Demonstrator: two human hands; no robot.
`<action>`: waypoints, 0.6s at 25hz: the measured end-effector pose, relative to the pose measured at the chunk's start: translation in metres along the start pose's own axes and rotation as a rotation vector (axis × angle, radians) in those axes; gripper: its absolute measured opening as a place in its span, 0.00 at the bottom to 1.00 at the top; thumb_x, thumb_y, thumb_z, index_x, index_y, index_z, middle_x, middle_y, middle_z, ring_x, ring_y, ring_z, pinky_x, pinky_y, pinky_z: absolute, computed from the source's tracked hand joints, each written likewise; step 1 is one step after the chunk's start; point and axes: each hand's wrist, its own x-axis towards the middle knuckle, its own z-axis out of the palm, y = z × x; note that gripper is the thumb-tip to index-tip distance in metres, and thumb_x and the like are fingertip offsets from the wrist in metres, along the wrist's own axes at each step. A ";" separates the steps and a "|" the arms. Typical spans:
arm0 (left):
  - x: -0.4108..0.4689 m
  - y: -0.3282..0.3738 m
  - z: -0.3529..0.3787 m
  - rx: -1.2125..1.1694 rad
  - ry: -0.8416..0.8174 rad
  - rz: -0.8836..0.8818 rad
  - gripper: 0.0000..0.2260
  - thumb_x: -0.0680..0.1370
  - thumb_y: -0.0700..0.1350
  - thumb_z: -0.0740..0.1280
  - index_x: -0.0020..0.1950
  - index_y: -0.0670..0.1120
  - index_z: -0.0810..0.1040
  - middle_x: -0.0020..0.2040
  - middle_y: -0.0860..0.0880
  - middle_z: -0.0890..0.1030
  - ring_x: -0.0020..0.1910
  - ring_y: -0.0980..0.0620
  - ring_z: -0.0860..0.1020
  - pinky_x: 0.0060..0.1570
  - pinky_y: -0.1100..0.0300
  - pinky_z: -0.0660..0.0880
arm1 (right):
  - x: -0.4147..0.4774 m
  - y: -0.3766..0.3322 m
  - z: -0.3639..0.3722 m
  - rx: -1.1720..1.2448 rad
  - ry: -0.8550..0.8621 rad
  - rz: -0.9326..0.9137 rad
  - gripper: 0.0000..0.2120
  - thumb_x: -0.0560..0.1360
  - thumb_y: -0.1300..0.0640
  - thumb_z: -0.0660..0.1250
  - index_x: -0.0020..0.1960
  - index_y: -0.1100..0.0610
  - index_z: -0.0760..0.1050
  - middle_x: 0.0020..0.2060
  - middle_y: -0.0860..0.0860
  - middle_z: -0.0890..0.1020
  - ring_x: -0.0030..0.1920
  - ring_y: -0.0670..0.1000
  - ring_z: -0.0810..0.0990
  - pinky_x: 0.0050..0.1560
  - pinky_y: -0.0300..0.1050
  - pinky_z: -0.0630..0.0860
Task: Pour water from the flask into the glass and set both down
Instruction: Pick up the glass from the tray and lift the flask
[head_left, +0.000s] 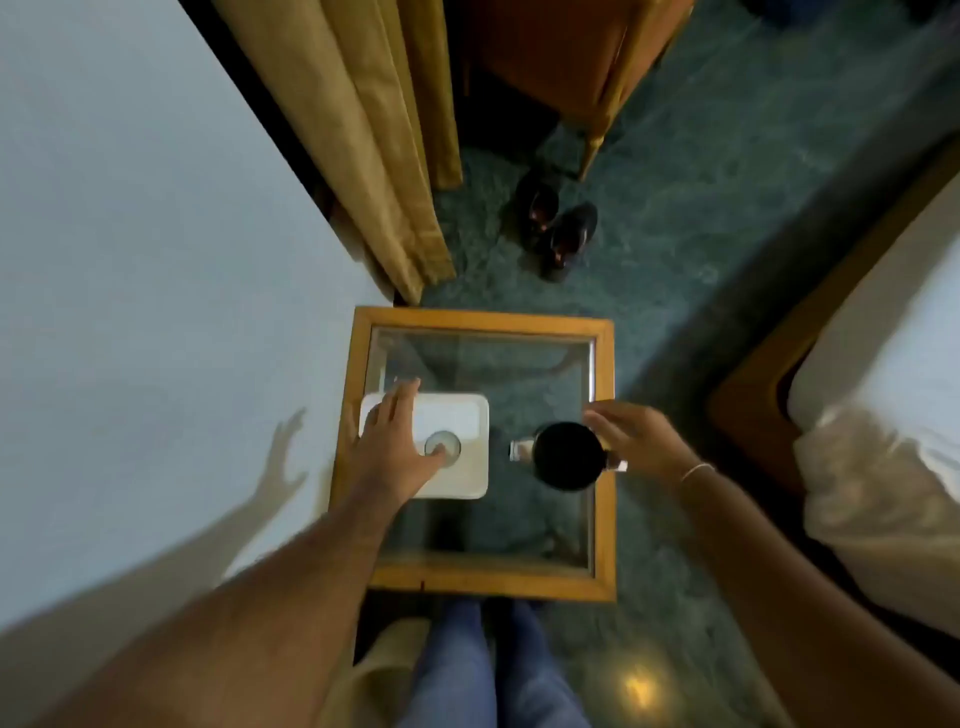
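My left hand (393, 441) is spread open over the glass (442, 446) on the white tray (470, 415), right hand (631, 436) open just right of the flask (566, 455), mid-frame on the table (602, 467).

My worktop (602, 467) has a varnished wooden frame around a clear, glossy glass pane. The tray (467, 415) looks like smooth white plastic, slightly shiny. The glass (442, 446) is clear and see-through. The flask (566, 456) has a matt black top with shiny metal fittings. The carpet (701, 234) under it is rough, mottled green pile, and the curtain (363, 130) is tan cloth.
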 end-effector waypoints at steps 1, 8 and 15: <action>0.000 -0.015 0.027 0.007 -0.041 -0.054 0.49 0.73 0.62 0.82 0.87 0.53 0.62 0.84 0.46 0.73 0.82 0.39 0.73 0.84 0.32 0.60 | 0.007 0.017 0.005 0.066 -0.040 0.041 0.16 0.79 0.36 0.66 0.59 0.43 0.83 0.52 0.52 0.89 0.52 0.50 0.89 0.55 0.50 0.86; 0.010 -0.062 0.165 -0.583 -0.275 -0.420 0.51 0.73 0.45 0.87 0.88 0.49 0.59 0.85 0.42 0.67 0.84 0.39 0.68 0.82 0.38 0.72 | 0.013 0.072 0.031 0.243 -0.060 0.146 0.27 0.76 0.22 0.56 0.44 0.42 0.81 0.32 0.33 0.82 0.34 0.33 0.78 0.41 0.34 0.71; 0.057 -0.053 0.210 -0.622 -0.104 -0.381 0.43 0.73 0.51 0.86 0.83 0.49 0.69 0.78 0.42 0.76 0.75 0.41 0.74 0.78 0.43 0.72 | 0.005 0.097 0.051 0.313 -0.083 0.136 0.37 0.74 0.25 0.57 0.43 0.61 0.78 0.38 0.60 0.76 0.42 0.52 0.76 0.48 0.49 0.73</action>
